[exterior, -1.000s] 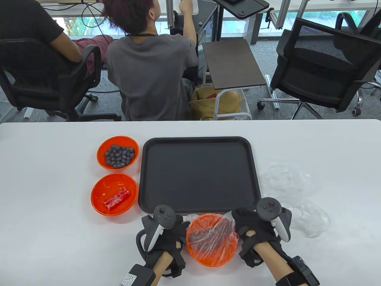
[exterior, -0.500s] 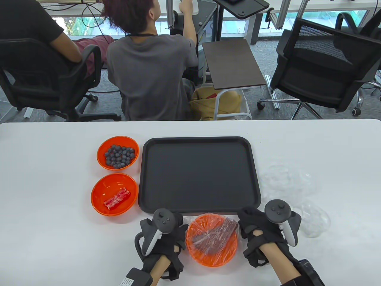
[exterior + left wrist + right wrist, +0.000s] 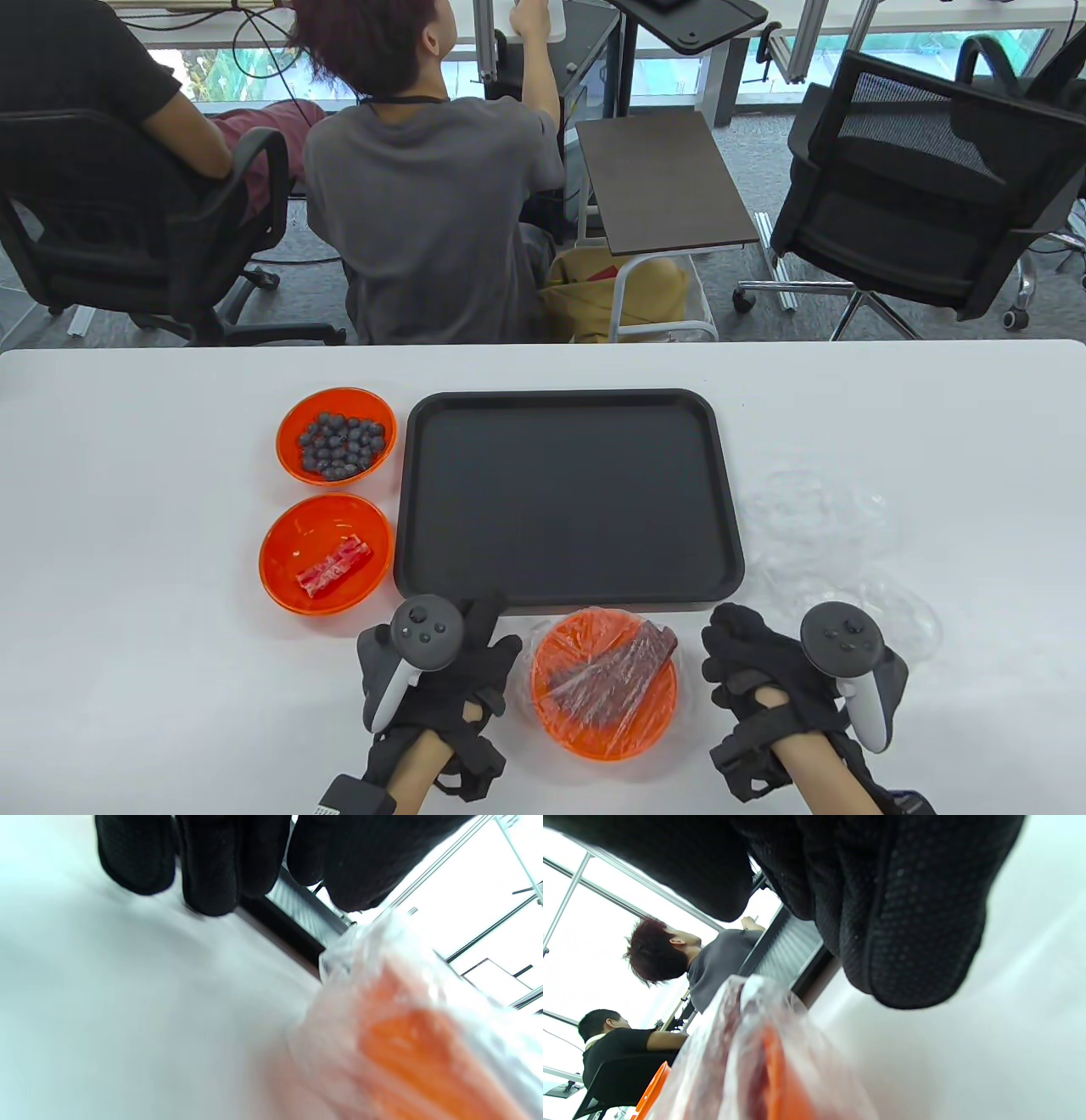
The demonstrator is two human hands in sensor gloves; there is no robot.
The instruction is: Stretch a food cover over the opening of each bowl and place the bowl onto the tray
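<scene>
Nearest the table's front edge, the round orange plastic bowl wrapped in a clear stretch food cover (image 3: 604,684) sits on the white table (image 3: 153,645) just in front of the black rectangular plastic tray (image 3: 567,497), not on it, with the black-gloved left hand (image 3: 448,679) just to its left and the black-gloved right hand (image 3: 774,679) just to its right, both apart from it, fingers loose and grasping nothing. Farther back, left of that tray, stand an uncovered orange bowl with a red strip of food (image 3: 327,553) and, beyond it, an uncovered orange bowl of blueberries (image 3: 337,435). Right of the tray lie crumpled clear plastic covers (image 3: 836,535).
</scene>
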